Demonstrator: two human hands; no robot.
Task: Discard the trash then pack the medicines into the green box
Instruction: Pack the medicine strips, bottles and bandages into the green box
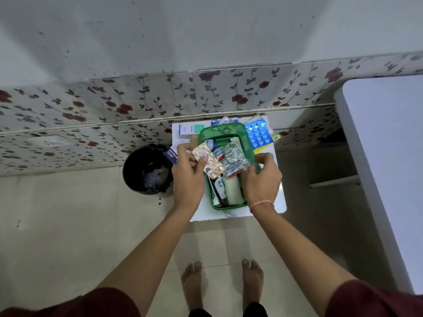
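The green box [229, 130] sits on a small white table [278, 202] and holds tubes, bottles and foil strips. My left hand [188, 177] pinches a gold blister strip [209, 162] over the box's left side. My right hand [263, 177] grips the corner of a silver foil strip [235, 160] at the box's right rim. A blue blister pack [258, 132] lies on the table to the right of the box. A white-and-green medicine carton [190, 130] lies at the table's back left, and a purple carton [170, 155] sticks out behind my left hand.
A black bin [137, 170] with a dark liner stands on the floor just left of the table. A flower-patterned wall runs behind. A large white surface [389, 156] fills the right side. My bare feet [222, 284] stand on the tiled floor before the table.
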